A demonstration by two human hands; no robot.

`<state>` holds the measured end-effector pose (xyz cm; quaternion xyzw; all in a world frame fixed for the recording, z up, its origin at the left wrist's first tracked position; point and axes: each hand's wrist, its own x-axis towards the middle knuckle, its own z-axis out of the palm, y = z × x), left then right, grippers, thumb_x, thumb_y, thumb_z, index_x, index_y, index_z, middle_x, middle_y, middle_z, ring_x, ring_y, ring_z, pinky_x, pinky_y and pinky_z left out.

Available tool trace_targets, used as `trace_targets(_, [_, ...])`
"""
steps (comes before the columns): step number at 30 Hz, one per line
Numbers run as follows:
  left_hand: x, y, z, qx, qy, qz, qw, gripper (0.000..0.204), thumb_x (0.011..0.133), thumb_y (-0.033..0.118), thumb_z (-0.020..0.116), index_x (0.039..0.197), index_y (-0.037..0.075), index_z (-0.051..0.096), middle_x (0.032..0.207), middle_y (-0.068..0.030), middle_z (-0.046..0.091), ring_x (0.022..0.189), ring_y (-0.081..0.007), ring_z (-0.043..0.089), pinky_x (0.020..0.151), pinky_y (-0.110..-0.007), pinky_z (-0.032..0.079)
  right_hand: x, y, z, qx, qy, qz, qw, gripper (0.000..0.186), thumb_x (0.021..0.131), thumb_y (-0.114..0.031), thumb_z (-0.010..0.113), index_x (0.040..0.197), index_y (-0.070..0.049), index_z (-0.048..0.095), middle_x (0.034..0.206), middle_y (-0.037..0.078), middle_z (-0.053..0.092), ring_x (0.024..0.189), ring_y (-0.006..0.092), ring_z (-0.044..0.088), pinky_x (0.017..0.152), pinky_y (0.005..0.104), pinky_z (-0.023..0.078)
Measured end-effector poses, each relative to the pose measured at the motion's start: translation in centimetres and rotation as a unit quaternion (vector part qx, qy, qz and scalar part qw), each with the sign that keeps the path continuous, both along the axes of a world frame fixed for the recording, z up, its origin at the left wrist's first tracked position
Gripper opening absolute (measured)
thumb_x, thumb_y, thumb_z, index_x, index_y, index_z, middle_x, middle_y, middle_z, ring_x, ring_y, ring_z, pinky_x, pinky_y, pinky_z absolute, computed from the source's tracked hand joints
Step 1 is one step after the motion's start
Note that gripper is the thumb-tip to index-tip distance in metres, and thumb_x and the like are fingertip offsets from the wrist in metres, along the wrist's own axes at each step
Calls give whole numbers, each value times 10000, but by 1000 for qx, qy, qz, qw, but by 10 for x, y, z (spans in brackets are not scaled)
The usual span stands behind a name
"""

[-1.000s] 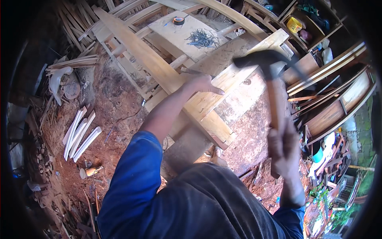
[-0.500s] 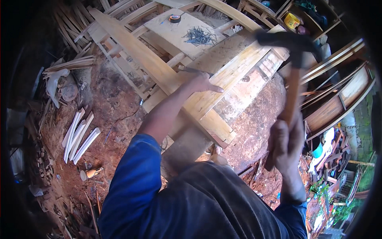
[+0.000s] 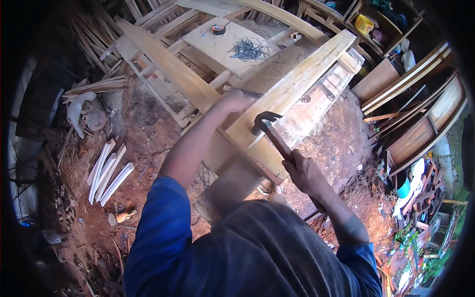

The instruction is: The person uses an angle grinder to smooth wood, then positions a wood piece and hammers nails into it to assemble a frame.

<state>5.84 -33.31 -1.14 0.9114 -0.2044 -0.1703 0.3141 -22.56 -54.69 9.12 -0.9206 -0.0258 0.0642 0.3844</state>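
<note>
A claw hammer [image 3: 278,143] with a dark head and brown handle is in my right hand [image 3: 308,174], fingers wrapped round the handle. Its head meets the top of a long pale wooden board [image 3: 304,73] near that board's closer end. My left hand [image 3: 236,102] is at the left edge of the same board, its fingers hidden and slightly blurred. Another long board [image 3: 166,62] runs off to the far left, meeting the first at an angle under my left forearm. Whether a nail is under the hammer head, I cannot tell.
Beyond my hands, a pale panel [image 3: 225,42] carries a pile of nails [image 3: 249,49] and a tape measure [image 3: 218,29]. Cut wood strips [image 3: 106,171] lie on the reddish floor at left. A curved wooden frame [image 3: 425,123] stands at right, and a yellow container [image 3: 363,24] sits far right.
The hammer has come down from raised at the right onto the board. My left hand has drawn back to the board's left edge, its thumb no longer showing on top.
</note>
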Motion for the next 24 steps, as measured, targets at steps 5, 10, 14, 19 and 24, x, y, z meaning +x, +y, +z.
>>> trace_targets(5, [-35, 45, 33, -95, 230, 46, 967, 292, 923, 183, 647, 1082, -49, 726, 898, -86, 736, 796, -130, 671, 764, -252, 525, 4, -2, -14, 17, 3, -14, 1000, 252, 999, -221, 575, 964, 13, 490, 683, 288, 609, 671, 514, 623, 576, 562, 468])
trace_targets(10, [-100, 47, 39, -201, 5, 136, 970, 222, 867, 133, 716, 1006, -36, 757, 932, -143, 763, 770, -184, 702, 748, -324, 544, 10, -9, -15, 46, -3, 10, 999, 270, 1010, -237, 561, 965, 20, 493, 678, 290, 602, 662, 520, 611, 576, 571, 458])
trace_targets(14, [-117, 53, 27, -186, -26, 157, 969, 219, 867, 152, 733, 973, -39, 752, 884, -124, 760, 779, -173, 705, 744, -326, 541, 14, -11, -10, 55, 46, 4, 997, 288, 1012, -248, 561, 973, 32, 505, 708, 305, 611, 697, 527, 616, 610, 568, 470])
trace_targets(19, [-121, 73, 48, -43, 6, 60, 997, 157, 862, 116, 733, 932, -23, 713, 844, -138, 731, 769, -228, 702, 732, -349, 535, 14, -12, -4, 34, 65, -2, 997, 326, 1008, -271, 568, 962, 51, 534, 756, 318, 626, 751, 525, 633, 652, 542, 488])
trace_targets(24, [-121, 69, 44, -40, -154, -3, 987, 108, 891, 91, 687, 928, -10, 679, 838, -102, 693, 733, -188, 645, 709, -330, 522, 17, -10, 4, 68, 98, -23, 993, 379, 997, -296, 581, 941, 78, 561, 785, 332, 624, 796, 513, 649, 675, 514, 490])
